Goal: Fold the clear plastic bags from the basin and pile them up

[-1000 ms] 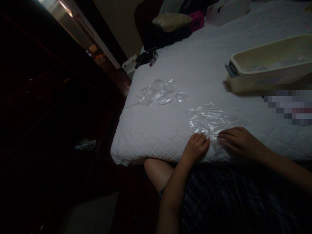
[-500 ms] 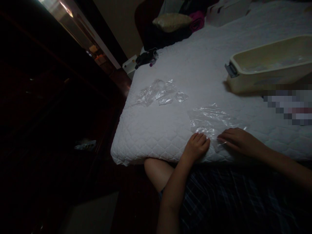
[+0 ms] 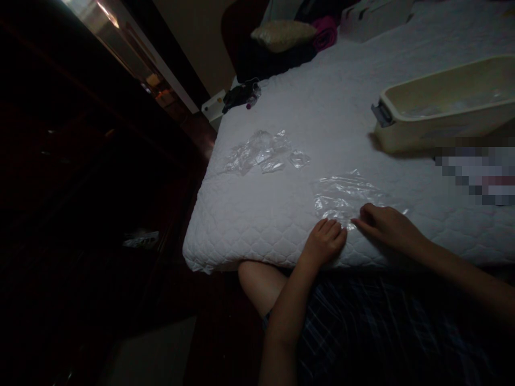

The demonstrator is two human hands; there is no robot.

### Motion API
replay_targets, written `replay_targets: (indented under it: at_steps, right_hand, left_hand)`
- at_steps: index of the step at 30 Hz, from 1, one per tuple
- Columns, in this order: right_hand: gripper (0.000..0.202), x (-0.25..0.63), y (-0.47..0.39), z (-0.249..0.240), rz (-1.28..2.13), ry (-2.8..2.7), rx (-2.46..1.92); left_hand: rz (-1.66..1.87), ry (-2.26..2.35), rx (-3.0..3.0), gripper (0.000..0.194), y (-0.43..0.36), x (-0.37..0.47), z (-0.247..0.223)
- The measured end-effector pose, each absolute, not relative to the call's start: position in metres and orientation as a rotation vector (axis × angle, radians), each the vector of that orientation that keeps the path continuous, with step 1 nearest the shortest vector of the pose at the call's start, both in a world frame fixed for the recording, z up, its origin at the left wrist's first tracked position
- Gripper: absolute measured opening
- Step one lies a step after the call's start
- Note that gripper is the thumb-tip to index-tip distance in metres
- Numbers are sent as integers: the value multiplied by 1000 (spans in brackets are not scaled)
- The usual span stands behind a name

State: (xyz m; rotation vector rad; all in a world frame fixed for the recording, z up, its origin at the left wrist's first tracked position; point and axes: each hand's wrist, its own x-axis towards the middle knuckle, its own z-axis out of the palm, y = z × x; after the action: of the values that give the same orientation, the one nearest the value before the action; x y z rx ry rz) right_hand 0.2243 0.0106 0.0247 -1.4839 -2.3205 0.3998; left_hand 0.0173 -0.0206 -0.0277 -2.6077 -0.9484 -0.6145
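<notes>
A clear plastic bag [image 3: 346,195] lies wrinkled on the white quilted mattress [image 3: 257,214], near its front edge. My left hand [image 3: 326,241] rests at the bag's near left corner, palm down, with its fingers laid flat. On the bag's near right side is my right hand [image 3: 380,222], its fingers curled and the thumb stretched towards the left hand; whether it pinches the film I cannot make out. More clear plastic bags [image 3: 259,151] lie crumpled farther left, with a small folded one [image 3: 300,158] beside them.
A long cream bin [image 3: 438,126] with a grey latch stands at the right, some clear plastic inside. Behind are a beige pillow [image 3: 284,35], a magenta roll [image 3: 325,33] and a white box [image 3: 374,20]. Dark cables [image 3: 241,96] lie at the far left edge.
My right hand has lifted and shifted slightly up, its fingers now more curled. The near edge of the bag below it no longer reaches as far towards me. My left hand has stayed put.
</notes>
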Motion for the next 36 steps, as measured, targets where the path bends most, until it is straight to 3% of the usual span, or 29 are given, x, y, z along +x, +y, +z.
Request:
replay_targets:
  at_steps: [9,21,36]
  right_hand:
    - [33,226,16,11,148,-2494,-1264]
    - [39,220,20,14,11,-2690,-1303]
    - [35,246,22,27,439,-2394,-1202]
  left_hand:
    - [-582,-983,-2643,22,-21,18,-23]
    - [-473,-989,-2657,27,-23,18,-22]
    - [-672,-1022,-2602,23,-21,18,-25]
